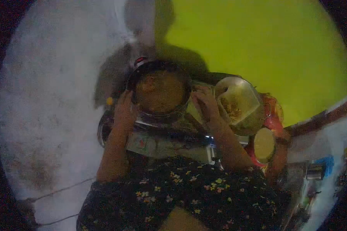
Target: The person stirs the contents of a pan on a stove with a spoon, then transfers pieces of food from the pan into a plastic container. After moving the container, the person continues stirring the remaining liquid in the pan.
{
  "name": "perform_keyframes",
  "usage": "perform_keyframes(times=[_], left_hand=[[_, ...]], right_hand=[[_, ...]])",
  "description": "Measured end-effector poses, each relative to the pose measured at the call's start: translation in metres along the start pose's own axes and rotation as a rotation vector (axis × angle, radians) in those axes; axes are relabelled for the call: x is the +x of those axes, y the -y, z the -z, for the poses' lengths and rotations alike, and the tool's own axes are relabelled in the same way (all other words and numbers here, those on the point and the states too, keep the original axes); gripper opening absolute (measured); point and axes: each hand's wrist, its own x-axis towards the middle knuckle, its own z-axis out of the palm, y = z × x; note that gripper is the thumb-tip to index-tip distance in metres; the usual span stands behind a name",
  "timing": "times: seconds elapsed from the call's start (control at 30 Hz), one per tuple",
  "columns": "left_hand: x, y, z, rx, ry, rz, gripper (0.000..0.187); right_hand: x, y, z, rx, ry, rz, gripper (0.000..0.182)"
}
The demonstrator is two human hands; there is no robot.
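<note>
Pot (162, 67) with food, atop stove (162, 148) | left hand (126, 107) at pot's left side, right hand (206, 102) by its right; whether either grips, cannot tell, too dark | handling: even hold both sides, pot level.

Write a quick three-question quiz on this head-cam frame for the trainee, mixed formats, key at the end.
1. Multiple choice: what is in the dark pot?
A) Folded cloth
B) Brownish food
C) Whole eggs

2. True or false: the person's left hand is inside the pale container.

3. Fill in: the hand nearer the pale container is the person's ____ hand.

Key:
1. B
2. False; it is at the left side of the dark pot.
3. right
</note>
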Motion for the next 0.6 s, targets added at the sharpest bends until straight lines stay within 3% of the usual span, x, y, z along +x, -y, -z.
perform_keyframes(times=[0.07, 0.1, 0.17, 0.27, 0.33, 0.37, 0.43, 0.5, 0.6], left_hand=[[0.004, 0.022, 0.008, 0.105, -0.019, -0.035, 0.054], [0.007, 0.031, 0.011, 0.157, -0.027, -0.053, 0.054], [0.015, 0.044, 0.011, 0.129, -0.015, 0.038, 0.054], [0.032, 0.053, 0.022, 0.074, 0.011, 0.129, 0.053], [0.043, 0.047, 0.035, 0.059, 0.03, 0.16, 0.053], [0.047, 0.041, 0.044, 0.065, 0.037, 0.168, 0.053], [0.057, 0.055, 0.041, 0.116, 0.067, 0.19, 0.056], [0.071, 0.086, 0.021, 0.209, 0.117, 0.213, 0.06], [0.087, 0.089, 0.015, 0.317, 0.365, 0.362, 0.066]], right_hand=[[0.01, -0.006, -0.011, -0.122, -0.009, -0.008, 0.037], [0.012, -0.01, -0.02, -0.198, 0.028, 0.097, 0.034], [0.011, -0.01, -0.034, -0.429, -0.078, 0.126, 0.032], [0.019, -0.025, -0.028, -0.842, 0.005, 0.365, 0.024], [0.035, -0.04, -0.011, -0.742, 0.091, 0.375, 0.018], [0.042, -0.047, -0.006, -0.494, 0.105, 0.273, 0.017], [0.045, -0.055, -0.004, -0.541, 0.029, 0.427, 0.022], [0.043, -0.062, -0.001, -1.126, -0.167, 0.933, 0.03], [0.046, -0.074, 0.008, -1.003, -0.355, 0.452, 0.037]])
